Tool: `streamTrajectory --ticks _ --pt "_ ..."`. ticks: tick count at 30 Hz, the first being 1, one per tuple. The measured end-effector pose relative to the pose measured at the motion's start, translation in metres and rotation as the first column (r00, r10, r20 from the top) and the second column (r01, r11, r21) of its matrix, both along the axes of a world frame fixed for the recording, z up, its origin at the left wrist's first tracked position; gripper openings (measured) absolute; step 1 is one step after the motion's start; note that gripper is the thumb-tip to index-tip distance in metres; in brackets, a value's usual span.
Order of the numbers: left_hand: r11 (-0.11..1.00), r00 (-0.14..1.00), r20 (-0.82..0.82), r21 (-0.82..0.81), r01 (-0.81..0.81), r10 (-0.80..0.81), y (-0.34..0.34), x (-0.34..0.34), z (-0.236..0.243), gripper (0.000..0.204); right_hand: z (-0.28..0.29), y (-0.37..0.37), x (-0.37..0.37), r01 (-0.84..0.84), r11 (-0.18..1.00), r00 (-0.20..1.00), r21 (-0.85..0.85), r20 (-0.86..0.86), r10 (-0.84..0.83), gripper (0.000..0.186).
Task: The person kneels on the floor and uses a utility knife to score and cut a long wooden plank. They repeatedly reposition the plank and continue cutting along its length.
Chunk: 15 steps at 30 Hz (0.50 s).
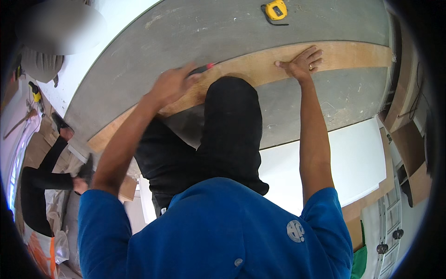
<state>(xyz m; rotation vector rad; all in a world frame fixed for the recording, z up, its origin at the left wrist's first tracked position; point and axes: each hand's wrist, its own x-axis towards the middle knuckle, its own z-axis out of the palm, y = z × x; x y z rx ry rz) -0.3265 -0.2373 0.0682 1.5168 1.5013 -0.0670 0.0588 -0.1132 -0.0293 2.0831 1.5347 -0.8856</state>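
Note:
A long plywood strip (pixel 260 63) lies across a grey sheet (pixel 195 32), looking curved in this wide view. My left hand (pixel 172 86), slightly smeared by motion, is closed around a black-and-red utility knife (pixel 200 70). The knife's front end points right, along the strip's far edge; its blade is hard to make out. Farther right, my right hand (pixel 304 64) presses on the strip with fingers spread, a ring on one of them. My bent knee (pixel 231 95) is at the strip's near edge, between the two hands.
Beyond the strip, a yellow tape measure (pixel 276 9) rests on the grey sheet. White sheets (pixel 344 158) lie nearer me. At left are another person's legs (pixel 42 181), a yellow-and-black power tool (pixel 35 93) and a hammer (pixel 21 123). A ladder (pixel 391 228) is at right.

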Motion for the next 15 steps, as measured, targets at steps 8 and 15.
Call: streamTrajectory --ticks 8,15 --pt "0.994 0.991 0.11 0.09 0.065 -0.075 0.09 0.132 -0.058 0.04 -0.002 0.001 -0.004 0.003 0.999 0.999 0.037 -0.049 -0.001 0.164" --pt "0.995 0.989 0.116 0.018 0.093 -0.095 0.069 0.107 -0.057 0.04 -0.009 0.002 0.002 0.014 1.0 1.0 0.012 0.004 -0.014 0.162"
